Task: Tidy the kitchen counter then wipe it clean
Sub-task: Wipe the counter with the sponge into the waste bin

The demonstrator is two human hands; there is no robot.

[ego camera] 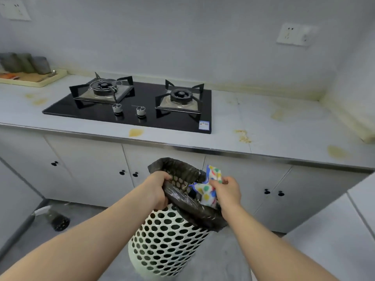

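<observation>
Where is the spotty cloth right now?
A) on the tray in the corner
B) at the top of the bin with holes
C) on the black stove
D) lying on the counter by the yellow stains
B: the right hand pinches the spotty cloth at the open mouth of the bin, while the left hand grips the bin's bag-lined rim.

Surface [284,118]: pale grey, steel-edged, marked with yellow-brown stains. One blot [136,132] lies near the front edge, a crusted patch [243,136] at its 3 o'clock. Cloth [205,189]: white, coloured dots, blue trim, crumpled, pinched by the right hand [228,192] over the basket [166,236] mouth. The basket is white, perforated, black-lined and tilted, below the surface at 6 o'clock, its rim gripped by the left hand [160,189].
</observation>
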